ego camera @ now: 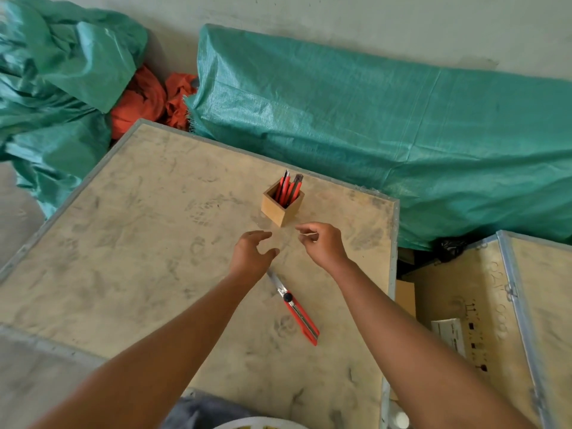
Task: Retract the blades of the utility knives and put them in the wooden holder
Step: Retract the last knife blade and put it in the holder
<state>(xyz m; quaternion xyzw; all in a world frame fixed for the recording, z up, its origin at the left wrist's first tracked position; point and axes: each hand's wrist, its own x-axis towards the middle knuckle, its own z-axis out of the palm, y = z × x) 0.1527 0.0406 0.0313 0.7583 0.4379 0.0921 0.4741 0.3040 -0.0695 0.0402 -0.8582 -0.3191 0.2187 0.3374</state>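
Observation:
A small square wooden holder (280,209) stands on the dusty plywood crate top (130,243), with several red utility knives (289,188) upright in it. One more red utility knife (298,314) lies flat on the crate, its metal blade out and pointing toward my left wrist. My left hand (252,255) hovers above the blade end, fingers apart, holding nothing. My right hand (322,243) hangs just in front of the holder, fingers loosely curled and empty.
Green tarpaulin (371,125) covers bulky things behind and to the left of the crate, with orange cloth (148,100) between. A second wooden crate (483,305) with a white label stands lower right across a gap. A white rim shows at the bottom edge.

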